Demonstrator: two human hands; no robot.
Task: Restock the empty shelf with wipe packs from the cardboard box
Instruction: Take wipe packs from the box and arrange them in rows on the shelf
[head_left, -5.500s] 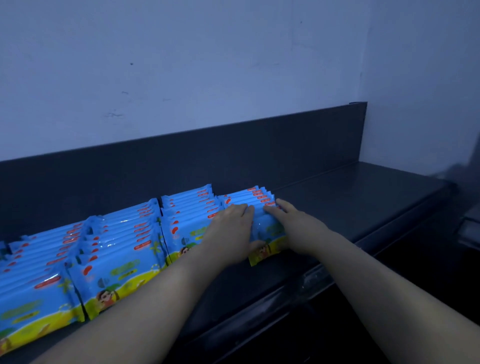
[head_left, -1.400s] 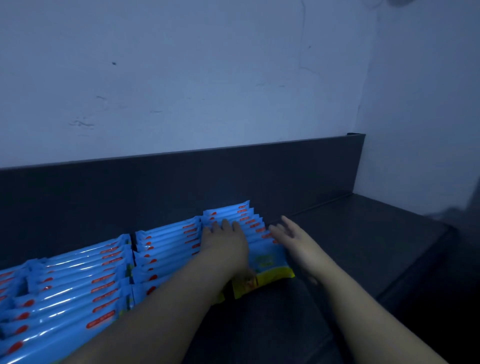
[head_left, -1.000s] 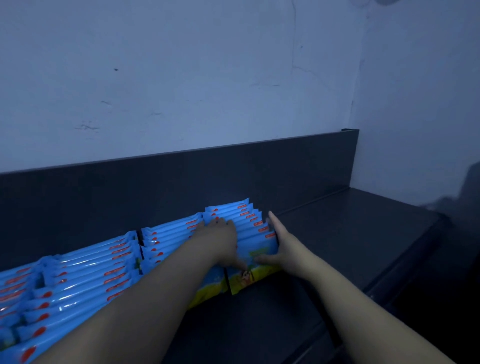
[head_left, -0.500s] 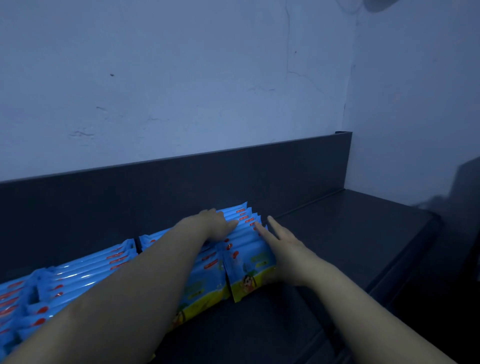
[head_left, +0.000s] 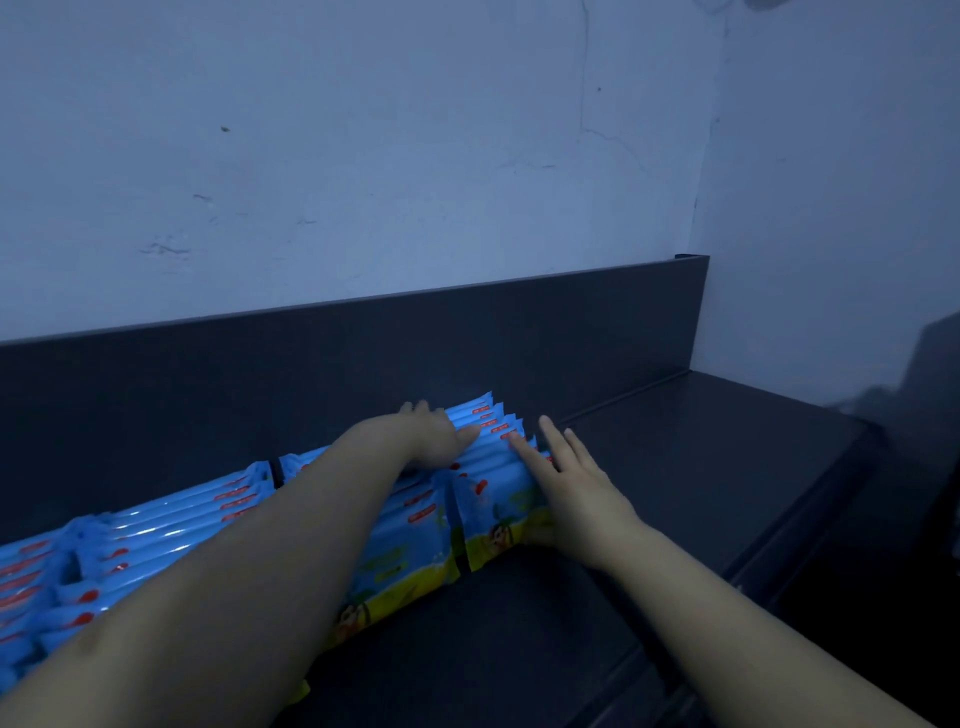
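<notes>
Blue wipe packs (head_left: 483, 467) on edge on the dark shelf (head_left: 701, 467), lower left to centre of frame, long axes parallel to the back panel (head_left: 363, 374), printed faces toward the lower edge; left hand (head_left: 434, 441) flat on their tops, right hand (head_left: 576, 483) straight-fingered against the rightmost end.

wipe packs (head_left: 171, 514) cut off at L edge, mid rows behind forearm (head_left: 260, 571), left hand (head_left: 434, 441) fingertips blurred

On my feed a pale painted back wall (head_left: 363, 156), a thin crack (head_left: 585, 78) running down it right of centre, small scuffs (head_left: 166, 248) lower left, a side wall (head_left: 831, 182) meeting it at the corner, a dark shadow (head_left: 932, 364) low on that side wall
</notes>
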